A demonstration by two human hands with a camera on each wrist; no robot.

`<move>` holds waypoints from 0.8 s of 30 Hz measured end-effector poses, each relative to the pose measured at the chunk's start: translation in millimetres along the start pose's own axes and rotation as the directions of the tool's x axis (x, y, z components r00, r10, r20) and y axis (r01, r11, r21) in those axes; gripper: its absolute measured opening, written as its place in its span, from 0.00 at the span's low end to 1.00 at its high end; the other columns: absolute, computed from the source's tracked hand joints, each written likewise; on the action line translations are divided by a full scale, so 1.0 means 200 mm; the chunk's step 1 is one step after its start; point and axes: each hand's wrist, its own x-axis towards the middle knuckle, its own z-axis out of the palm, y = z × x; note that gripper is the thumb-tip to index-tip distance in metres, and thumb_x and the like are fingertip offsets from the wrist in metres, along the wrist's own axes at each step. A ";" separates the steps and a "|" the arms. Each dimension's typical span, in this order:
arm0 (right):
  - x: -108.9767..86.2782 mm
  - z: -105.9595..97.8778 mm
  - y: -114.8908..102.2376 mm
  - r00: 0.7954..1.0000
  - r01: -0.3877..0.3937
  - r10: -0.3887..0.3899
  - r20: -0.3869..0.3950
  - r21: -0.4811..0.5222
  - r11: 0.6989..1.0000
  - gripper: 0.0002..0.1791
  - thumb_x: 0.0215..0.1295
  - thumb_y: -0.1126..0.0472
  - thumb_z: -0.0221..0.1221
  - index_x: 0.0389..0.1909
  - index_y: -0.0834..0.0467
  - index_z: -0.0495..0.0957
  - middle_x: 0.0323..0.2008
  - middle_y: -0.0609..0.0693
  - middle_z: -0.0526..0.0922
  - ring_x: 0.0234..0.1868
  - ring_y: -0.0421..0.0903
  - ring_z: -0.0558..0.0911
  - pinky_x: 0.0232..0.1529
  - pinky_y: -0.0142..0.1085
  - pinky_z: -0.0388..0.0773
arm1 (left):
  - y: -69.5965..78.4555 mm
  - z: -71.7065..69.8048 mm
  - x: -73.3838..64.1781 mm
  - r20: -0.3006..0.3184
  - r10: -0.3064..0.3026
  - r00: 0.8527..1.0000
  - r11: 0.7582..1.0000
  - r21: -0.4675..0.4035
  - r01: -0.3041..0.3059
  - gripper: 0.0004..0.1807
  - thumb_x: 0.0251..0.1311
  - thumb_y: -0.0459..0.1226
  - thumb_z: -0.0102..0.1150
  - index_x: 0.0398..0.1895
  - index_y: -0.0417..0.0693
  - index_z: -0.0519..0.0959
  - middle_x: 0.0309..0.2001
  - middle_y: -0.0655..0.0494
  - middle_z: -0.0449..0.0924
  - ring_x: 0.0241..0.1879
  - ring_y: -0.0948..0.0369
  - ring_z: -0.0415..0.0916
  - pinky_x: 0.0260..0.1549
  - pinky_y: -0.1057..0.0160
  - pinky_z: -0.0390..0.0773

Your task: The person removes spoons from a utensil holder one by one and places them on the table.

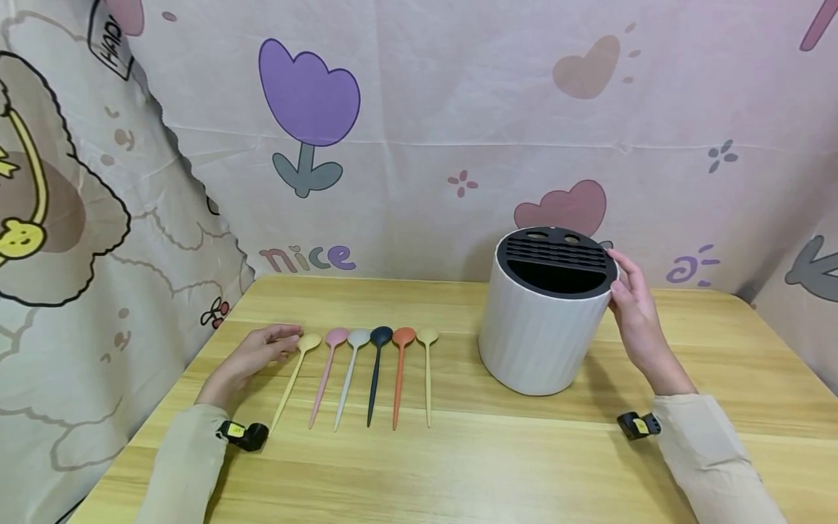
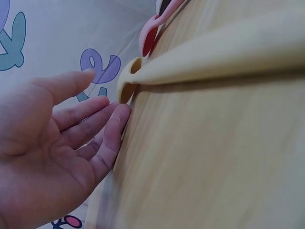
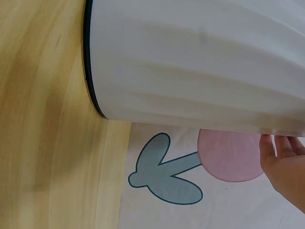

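Observation:
My left hand [image 1: 257, 354] rests by the bowl of the leftmost pale yellow spoon [image 1: 295, 373], its fingers loosely bent and holding nothing. In the left wrist view, the fingertips are right beside that spoon's bowl [image 2: 127, 86]; whether they touch it I cannot tell. To its right lie a pink spoon [image 1: 324, 378], a grey-white spoon [image 1: 349, 377], a dark blue spoon [image 1: 375, 375], an orange spoon [image 1: 399, 378] and another yellow spoon [image 1: 428, 377]. My right hand [image 1: 638, 320] touches the upper right side of a white ribbed utensil holder [image 1: 540, 335] with its fingertips.
The holder's black lid [image 1: 556, 251] has a wide opening at the front, narrow slots behind it and small round holes at the back. A printed cloth [image 1: 419, 87] hangs behind the wooden table [image 1: 458, 466]. Each sleeve carries a small black wrist camera [image 1: 245, 435].

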 end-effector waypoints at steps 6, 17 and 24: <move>0.01 0.04 0.02 1.000 0.005 -0.005 0.006 0.019 1.000 0.24 0.76 0.62 0.43 0.70 0.56 0.57 0.63 0.46 0.69 0.63 0.40 0.67 0.59 0.28 0.64 | 0.02 -0.02 -0.04 0.006 0.019 1.000 0.997 0.076 -0.019 0.29 0.73 0.40 0.47 0.66 0.24 0.59 0.62 0.28 0.64 0.42 0.60 0.76 0.40 0.64 0.77; 0.02 0.05 0.02 0.979 -0.150 0.181 0.094 -0.270 0.951 0.33 0.78 0.48 0.31 0.77 0.50 0.32 0.77 0.50 0.31 0.74 0.41 0.37 0.71 0.41 0.33 | 0.06 -0.02 -0.09 0.052 0.004 0.999 0.979 0.203 -0.014 0.32 0.73 0.41 0.47 0.67 0.23 0.55 0.62 0.25 0.63 0.54 0.39 0.70 0.42 0.55 0.79; -0.08 -0.04 -0.03 0.986 -0.078 0.136 0.097 -0.456 0.886 0.29 0.80 0.53 0.26 0.77 0.55 0.39 0.76 0.60 0.38 0.73 0.39 0.47 0.64 0.20 0.47 | 0.19 0.00 -0.15 0.011 0.104 0.995 0.886 0.454 -0.097 0.34 0.72 0.44 0.49 0.69 0.27 0.57 0.66 0.24 0.57 0.62 0.31 0.58 0.57 0.36 0.63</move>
